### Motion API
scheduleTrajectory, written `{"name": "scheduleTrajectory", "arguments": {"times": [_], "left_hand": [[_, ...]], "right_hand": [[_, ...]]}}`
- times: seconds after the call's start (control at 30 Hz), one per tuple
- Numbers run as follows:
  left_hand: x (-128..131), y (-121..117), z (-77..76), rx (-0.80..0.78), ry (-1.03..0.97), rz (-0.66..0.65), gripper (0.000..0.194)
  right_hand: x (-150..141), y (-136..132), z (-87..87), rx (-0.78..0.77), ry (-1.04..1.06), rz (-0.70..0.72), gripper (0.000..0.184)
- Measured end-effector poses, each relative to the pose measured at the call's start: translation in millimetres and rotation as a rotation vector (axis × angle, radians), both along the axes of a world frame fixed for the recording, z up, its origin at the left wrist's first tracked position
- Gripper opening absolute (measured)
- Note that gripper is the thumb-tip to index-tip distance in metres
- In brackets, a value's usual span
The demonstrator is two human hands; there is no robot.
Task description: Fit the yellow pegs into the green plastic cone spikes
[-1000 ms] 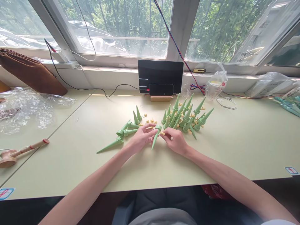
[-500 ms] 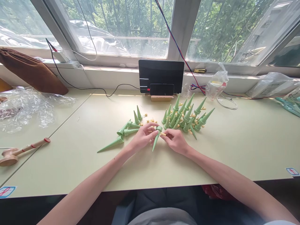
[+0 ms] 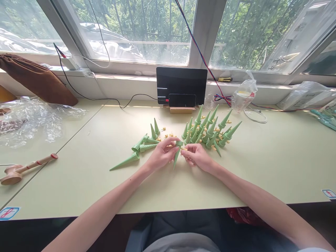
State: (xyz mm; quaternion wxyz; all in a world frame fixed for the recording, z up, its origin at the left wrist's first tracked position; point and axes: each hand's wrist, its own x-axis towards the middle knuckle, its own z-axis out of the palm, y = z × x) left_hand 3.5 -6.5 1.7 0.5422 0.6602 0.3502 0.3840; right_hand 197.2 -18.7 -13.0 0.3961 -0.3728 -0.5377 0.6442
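Note:
My left hand [image 3: 160, 156] grips a green plastic cone spike [image 3: 176, 155] near its wide top, tip pointing toward me. My right hand [image 3: 196, 157] pinches a small yellow peg [image 3: 183, 149] against the side of that cone's top. Both hands hover just above the pale green table [image 3: 262, 164]. Behind my right hand lies a heap of several green cones with yellow pegs [image 3: 208, 130]. To the left of my left hand lie several plain green cones [image 3: 143, 145], one long one [image 3: 124, 162] nearest the table's left. Loose yellow pegs [image 3: 168, 135] are scattered between the two groups.
A dark tablet with a phone on a wooden stand [image 3: 181, 87] leans at the window. Crumpled clear plastic [image 3: 31, 119] and a wooden kendama toy [image 3: 23, 168] lie at the left, a brown bag [image 3: 36, 80] behind. Plastic bags [image 3: 244, 92] and cables sit at the back right.
Both hands have stayed at the same spot with the cone and peg; the fingers shifted slightly and the view drifted a little.

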Motion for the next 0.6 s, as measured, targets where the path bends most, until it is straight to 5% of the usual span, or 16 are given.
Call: {"name": "scheduleTrajectory", "arguments": {"times": [0.37, 0.6], "left_hand": [[0.5, -1.1, -3.2, 0.147, 0.019, 0.047, 0.028], [2.0, -0.9, -4.2, 0.134, -0.022, 0.056, 0.029]], "right_hand": [[6.7, 7.4, 1.6, -0.329, 0.297, 0.223, 0.030], [7.6, 9.6, 0.6, -0.359, 0.322, 0.256, 0.031]]}}
